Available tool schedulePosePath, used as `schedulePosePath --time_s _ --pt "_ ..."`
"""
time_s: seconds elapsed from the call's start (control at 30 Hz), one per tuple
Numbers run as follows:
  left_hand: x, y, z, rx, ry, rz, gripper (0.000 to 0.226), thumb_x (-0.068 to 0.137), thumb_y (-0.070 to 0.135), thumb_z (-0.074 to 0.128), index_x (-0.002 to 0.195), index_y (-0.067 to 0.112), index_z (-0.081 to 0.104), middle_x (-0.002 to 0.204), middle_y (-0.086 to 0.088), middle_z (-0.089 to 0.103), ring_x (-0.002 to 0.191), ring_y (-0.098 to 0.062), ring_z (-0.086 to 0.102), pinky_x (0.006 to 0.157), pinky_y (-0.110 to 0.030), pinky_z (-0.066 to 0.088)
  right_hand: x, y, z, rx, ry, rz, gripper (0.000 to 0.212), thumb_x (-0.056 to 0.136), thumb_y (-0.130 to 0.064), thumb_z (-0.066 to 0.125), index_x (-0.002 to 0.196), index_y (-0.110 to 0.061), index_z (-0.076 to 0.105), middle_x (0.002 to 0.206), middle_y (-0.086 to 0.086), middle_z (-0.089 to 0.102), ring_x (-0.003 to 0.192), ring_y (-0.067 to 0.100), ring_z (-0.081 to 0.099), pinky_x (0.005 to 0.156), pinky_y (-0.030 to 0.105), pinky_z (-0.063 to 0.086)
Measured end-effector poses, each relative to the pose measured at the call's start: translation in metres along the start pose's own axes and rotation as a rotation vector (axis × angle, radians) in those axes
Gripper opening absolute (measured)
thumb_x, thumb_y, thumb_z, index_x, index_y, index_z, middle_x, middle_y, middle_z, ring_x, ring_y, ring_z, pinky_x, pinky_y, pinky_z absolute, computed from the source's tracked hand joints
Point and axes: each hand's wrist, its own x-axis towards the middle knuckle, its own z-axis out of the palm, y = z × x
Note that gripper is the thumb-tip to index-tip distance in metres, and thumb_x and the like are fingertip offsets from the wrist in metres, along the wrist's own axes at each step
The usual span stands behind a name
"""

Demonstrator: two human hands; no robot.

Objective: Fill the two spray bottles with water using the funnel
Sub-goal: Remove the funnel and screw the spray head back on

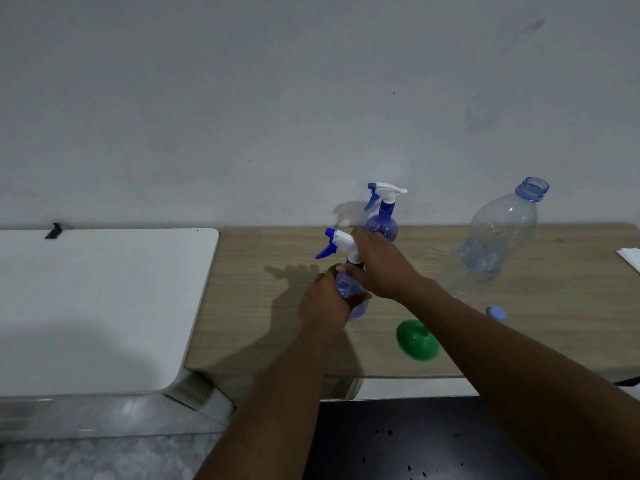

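— Head view, and what's in the middle of the frame?

— A small spray bottle [349,289] of see-through blue plastic, round-bellied, with a white trigger head and a blue lever and nozzle tip. The left hand [323,303] is wrapped round its belly, a close grip. The right hand [377,265] is closed over the neck and the back of the trigger head, so both are holding the same bottle.

— And the other one?

— The second spray bottle [382,216] stands upright just behind the hands, at the far edge of the worktop [242,306], near the wall [311,98]. Same shape and colours, trigger head on.

— The funnel?

— The green funnel [417,340], glossy plastic, lies wide mouth down at lower centre-right, partly under the right forearm and close to the worktop's near edge.

— Where's the water?

— The big clear bottle [495,240] at right of the frame, thin crinkly plastic with a bluish threaded neck, uncapped. It looks tilted in this wide view, with water low in it. Its pale blue cap [496,312] lies beside its base.

— Room to move?

— The worktop is matt pale woodgrain, bare to the left of the hands up to its rounded left edge. A smooth white surface [104,306] with rounded corners butts against it there. A white sheet corner [630,258] shows at the far right edge.
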Motion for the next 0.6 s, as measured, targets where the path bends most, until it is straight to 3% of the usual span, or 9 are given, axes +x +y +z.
schedulePosePath --time_s 0.1,0.27,0.4,0.47,0.6 --pt "0.0018 -0.0011 0.0006 0.010 0.001 -0.002 0.046 0.086 0.042 0.073 0.124 0.019 0.059 0.116 -0.001 0.067 0.109 -0.021 0.063 0.089 -0.031 0.046 -0.0028 0.0034 0.0010 -0.005 0.024 -0.047 0.046 0.084 -0.028 0.071 0.120 -0.009 0.050 0.113 0.009 0.059 0.098 0.025 0.056 0.081 0.040 0.053" --pt "0.0023 0.0031 -0.0003 0.015 -0.060 -0.007 0.049 0.090 0.035 0.071 0.131 0.013 0.057 0.124 -0.008 0.065 0.118 -0.025 0.060 0.102 -0.038 0.046 -0.0014 0.0022 -0.0004 -0.028 0.012 -0.009 0.046 0.086 -0.029 0.072 0.120 -0.007 0.051 0.112 0.011 0.062 0.096 0.028 0.059 0.080 0.046 0.053" --pt "0.0002 -0.0003 0.0002 -0.008 -0.024 -0.003 0.041 0.088 0.038 0.071 0.122 0.017 0.060 0.115 -0.004 0.068 0.110 -0.023 0.065 0.094 -0.036 0.050 -0.0050 0.0028 0.0029 -0.029 0.063 -0.053 0.043 0.082 -0.027 0.073 0.114 -0.007 0.052 0.108 0.011 0.060 0.094 0.026 0.055 0.078 0.044 0.052" --pt "-0.0004 0.0018 -0.0005 -0.007 -0.032 0.003 0.047 0.087 0.040 0.073 0.127 0.018 0.059 0.119 -0.004 0.068 0.111 -0.022 0.064 0.097 -0.036 0.049 -0.0057 0.0048 0.0018 0.012 0.033 -0.047 0.040 0.084 -0.023 0.070 0.115 -0.008 0.051 0.107 0.010 0.061 0.092 0.026 0.057 0.078 0.046 0.053" --pt "-0.0019 0.0033 -0.0003 0.031 -0.065 -0.012 0.040 0.092 0.029 0.067 0.127 0.014 0.059 0.121 -0.008 0.066 0.114 -0.025 0.062 0.099 -0.037 0.048 -0.0022 0.0027 0.0016 -0.064 0.054 -0.006 0.048 0.084 -0.036 0.074 0.116 -0.008 0.052 0.108 0.011 0.062 0.091 0.027 0.058 0.076 0.045 0.052"
